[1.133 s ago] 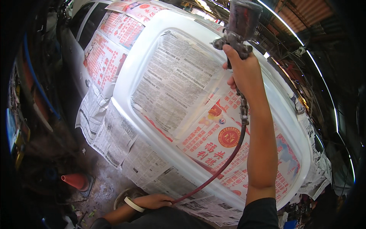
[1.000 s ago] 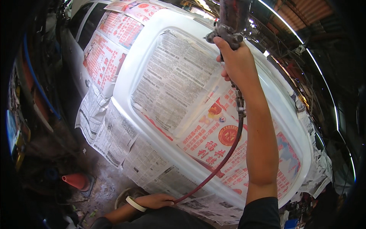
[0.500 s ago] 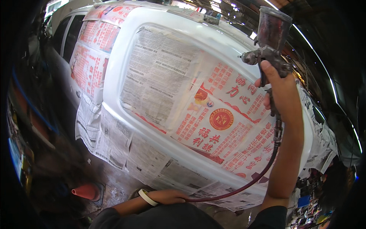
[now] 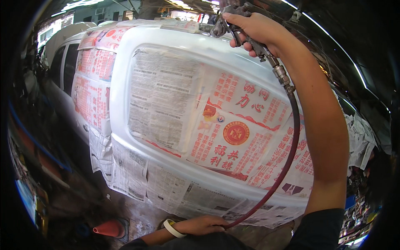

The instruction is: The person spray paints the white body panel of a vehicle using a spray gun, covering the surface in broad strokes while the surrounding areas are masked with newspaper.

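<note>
My right hand (image 4: 260, 31) grips a paint spray gun (image 4: 220, 28) at the top of the view, fingers round its handle and trigger. The nozzle faces left, over the far edge of a white car panel (image 4: 121, 85); the gun's cup is cut off by the frame. From the handle a dark red air hose (image 4: 283, 173) hangs in a curve down to my left hand (image 4: 204, 225), closed round it near my body. Printed paper masking (image 4: 164, 91) covers the panel's framed middle. My left wrist wears a pale band (image 4: 171, 229).
More newspaper (image 4: 166, 189) hangs along the car's near side, and red-printed sheets (image 4: 98, 66) cover part of its left. An orange traffic cone (image 4: 110, 228) stands on the floor at lower left. Crumpled paper (image 4: 361, 139) lies at the right.
My right hand has carried the spray gun left and farther away, tilting it. The hose has swung along with it. My left hand still holds the hose, and the view has shifted slightly.
</note>
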Demonstrator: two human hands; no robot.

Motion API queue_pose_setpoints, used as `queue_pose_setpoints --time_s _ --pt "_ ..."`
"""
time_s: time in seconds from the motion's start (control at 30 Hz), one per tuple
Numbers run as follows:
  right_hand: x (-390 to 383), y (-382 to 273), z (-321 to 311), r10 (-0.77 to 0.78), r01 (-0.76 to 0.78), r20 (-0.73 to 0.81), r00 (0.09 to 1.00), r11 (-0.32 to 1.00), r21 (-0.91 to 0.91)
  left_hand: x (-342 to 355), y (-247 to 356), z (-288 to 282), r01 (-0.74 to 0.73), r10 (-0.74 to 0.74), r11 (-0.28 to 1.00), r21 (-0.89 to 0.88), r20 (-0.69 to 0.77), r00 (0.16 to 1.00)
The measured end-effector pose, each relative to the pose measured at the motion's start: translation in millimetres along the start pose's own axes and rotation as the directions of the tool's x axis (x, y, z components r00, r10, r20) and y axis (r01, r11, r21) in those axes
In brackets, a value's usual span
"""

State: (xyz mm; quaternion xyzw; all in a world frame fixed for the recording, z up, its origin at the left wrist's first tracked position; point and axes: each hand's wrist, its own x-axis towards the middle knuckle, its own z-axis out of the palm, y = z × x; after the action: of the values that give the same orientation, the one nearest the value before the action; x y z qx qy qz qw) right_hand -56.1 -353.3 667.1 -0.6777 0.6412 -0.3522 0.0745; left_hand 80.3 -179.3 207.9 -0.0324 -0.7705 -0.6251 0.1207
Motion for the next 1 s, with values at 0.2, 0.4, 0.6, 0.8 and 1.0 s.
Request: queue_pose_setpoints --time_s 0.2,0.4,0.6,0.8,1.0 --pt "-15 10 -28 0.030 -0.030 0.001 1.000 0.993 -0.117 15 5 -1 -0.069 0.068 0.997 0.014 0.101 0.993" --pt "-61 43 -92 0.210 -0.228 -0.121 0.970 0.961 -0.157 39 8 0 -0.128 0.124 0.992 0.000 0.256 0.959" --pt "-108 50 -151 0.295 -0.309 -0.191 0.936 0.950 -0.051 60 12 3 -0.124 0.091 0.990 0.066 0.364 0.927" --pt "-87 50 -183 0.326 -0.327 -0.104 0.940 0.945 0.006 72 49 1 -0.232 0.203 0.970 0.072 0.283 0.937" --pt "-38 55 -156 0.319 -0.320 -0.037 0.947 0.947 -0.014 80 67 -9 -0.242 0.221 0.970 0.030 0.318 0.922"
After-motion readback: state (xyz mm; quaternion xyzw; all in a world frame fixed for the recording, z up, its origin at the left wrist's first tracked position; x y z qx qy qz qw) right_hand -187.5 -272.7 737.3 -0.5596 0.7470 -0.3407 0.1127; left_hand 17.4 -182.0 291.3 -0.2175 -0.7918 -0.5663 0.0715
